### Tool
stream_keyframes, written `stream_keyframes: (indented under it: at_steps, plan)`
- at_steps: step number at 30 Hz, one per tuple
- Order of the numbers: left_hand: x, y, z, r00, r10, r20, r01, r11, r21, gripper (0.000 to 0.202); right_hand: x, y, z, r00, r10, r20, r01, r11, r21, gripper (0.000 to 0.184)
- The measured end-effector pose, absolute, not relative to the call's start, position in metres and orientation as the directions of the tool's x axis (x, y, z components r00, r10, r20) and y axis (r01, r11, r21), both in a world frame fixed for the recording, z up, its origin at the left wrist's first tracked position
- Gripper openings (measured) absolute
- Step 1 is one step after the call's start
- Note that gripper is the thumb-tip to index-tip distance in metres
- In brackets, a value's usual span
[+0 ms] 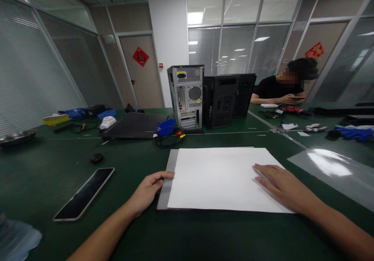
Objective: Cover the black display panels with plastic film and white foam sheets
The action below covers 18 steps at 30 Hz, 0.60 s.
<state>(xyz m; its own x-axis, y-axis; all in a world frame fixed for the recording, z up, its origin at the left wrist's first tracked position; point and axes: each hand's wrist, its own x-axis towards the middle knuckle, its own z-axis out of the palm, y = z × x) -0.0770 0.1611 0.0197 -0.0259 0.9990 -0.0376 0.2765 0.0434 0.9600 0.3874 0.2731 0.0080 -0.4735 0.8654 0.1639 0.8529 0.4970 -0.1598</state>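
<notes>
A white sheet of paper (219, 179) lies on a flat grey panel (165, 194) with a dark edge, on the table in front of me. The grey strip shows along the sheet's left side. At that side my left hand (148, 191) is closed on the panel's edge, its index finger reaching onto the grey strip up to the paper's edge. Its other fingers are partly hidden. My right hand (280, 185) rests flat on the right part of the paper, fingers stretched out, covering some of that edge.
A phone (84, 194) and a small black round object (96, 158) lie left on the green table (131, 230). Computer cases (187, 97) stand behind the paper, beside a blue object with cables (165, 127). A clear sheet (336, 171) lies right. A person (280, 83) sits far right.
</notes>
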Motion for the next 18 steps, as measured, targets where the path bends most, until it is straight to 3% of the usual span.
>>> stream_keyframes:
  at_steps: [10,18]
  plan:
    - [-0.076,0.160,0.021,-0.020,0.997,-0.081,0.258,0.083,0.963,0.032,0.371,0.266,0.007,-0.540,0.826,0.161,0.813,0.562,-0.155,0.061]
    - [-0.073,0.159,0.021,-0.025,0.989,-0.148,0.246,0.150,0.958,0.037,0.360,0.265,0.009,-0.571,0.805,0.161,0.806,0.587,-0.075,0.061]
